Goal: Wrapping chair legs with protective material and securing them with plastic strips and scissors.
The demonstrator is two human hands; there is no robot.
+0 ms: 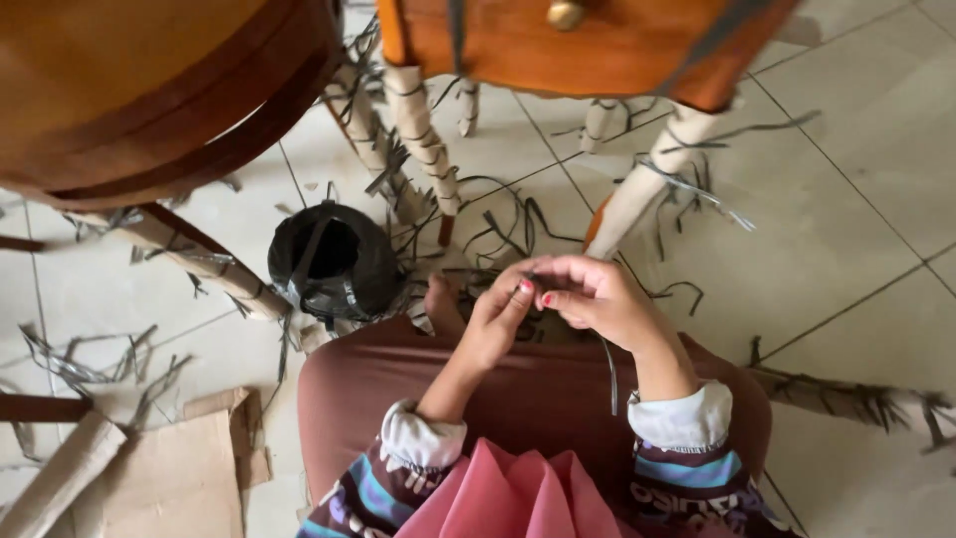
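Observation:
My left hand and my right hand meet over my lap, fingertips pinched together on a thin dark plastic strap that hangs down past my right wrist. Both hands sit above my brown skirt. Just ahead of the hands stands a wooden table leg wrapped in pale paper bound with more dark strap. A black roll of strap lies on the floor to the left of my hands.
Two wooden furniture pieces stand ahead, their legs paper-wrapped. Cut strap scraps litter the tiled floor. Cardboard pieces lie at lower left; another wrapped leg lies at right.

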